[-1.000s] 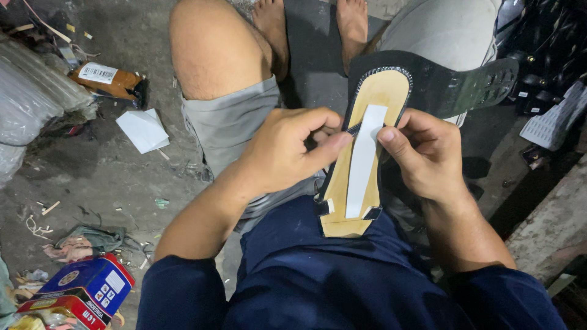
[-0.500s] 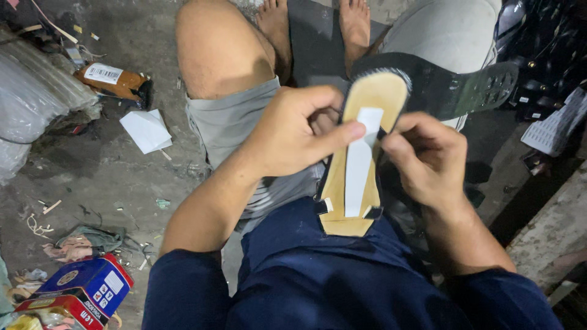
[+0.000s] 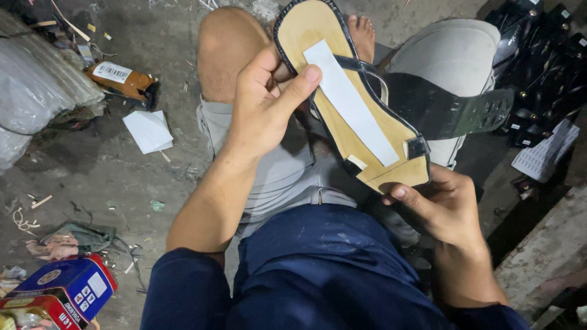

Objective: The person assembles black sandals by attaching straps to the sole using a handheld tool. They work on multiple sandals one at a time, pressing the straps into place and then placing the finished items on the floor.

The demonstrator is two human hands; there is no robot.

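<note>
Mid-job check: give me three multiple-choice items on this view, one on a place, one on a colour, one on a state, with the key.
1. Where does the left hand grip the sandal sole?
A. at its upper, far end
B. at its lower end
C. nowhere

2. What colour is the paper strip on the sole?
A. red
B. white
C. green

3. How is the sole held?
A. flat on the floor
B. inside the blue tin
C. raised over the lap in both hands

Key: 1 A, the thumb presses the strip's upper end; 2 B, it shows white on tan; 3 C, the right hand supports the lower end.
</note>
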